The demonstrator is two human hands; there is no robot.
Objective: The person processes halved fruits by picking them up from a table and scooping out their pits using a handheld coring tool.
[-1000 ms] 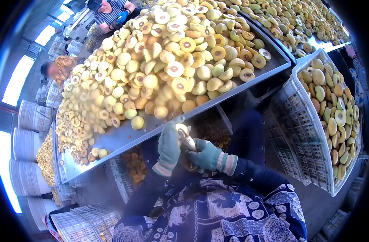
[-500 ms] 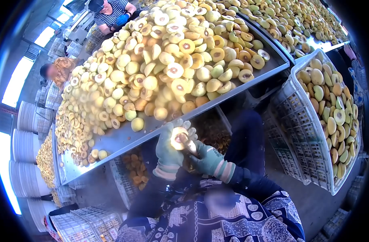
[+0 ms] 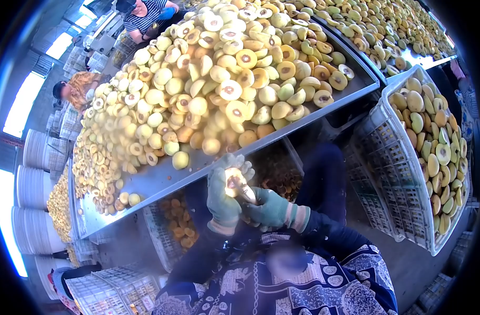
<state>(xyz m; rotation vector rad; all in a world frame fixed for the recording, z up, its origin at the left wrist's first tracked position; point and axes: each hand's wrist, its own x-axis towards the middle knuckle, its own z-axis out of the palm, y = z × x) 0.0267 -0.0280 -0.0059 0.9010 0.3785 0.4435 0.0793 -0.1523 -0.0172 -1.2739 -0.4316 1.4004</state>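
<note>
My left hand [image 3: 222, 202], in a pale green glove, is closed around a halved yellow peach [image 3: 231, 185] with its cut face up. In my right hand [image 3: 274, 210], also gloved, is a short pitting tool [image 3: 248, 194] whose exact shape is partly hidden by the fingers. Its end touches the middle of the cut face, where the flesh looks brownish. Both hands are over my lap, just in front of the metal table edge [image 3: 198, 176]. Beyond that edge lies a large heap of halved peaches [image 3: 198, 105].
A white plastic crate [image 3: 392, 173] full of peach halves stands tilted at my right. Below the table, another crate [image 3: 164, 236] sits near fruit pieces [image 3: 182, 223]. Stacked white tubs [image 3: 38, 231] line the left. Two people [image 3: 145, 18] work across the heap.
The tool stays at the cut face, and the peach's centre now looks darker and more opened. My hands have barely shifted. Across the table, a co-worker's blue-gloved hand has moved slightly up.
</note>
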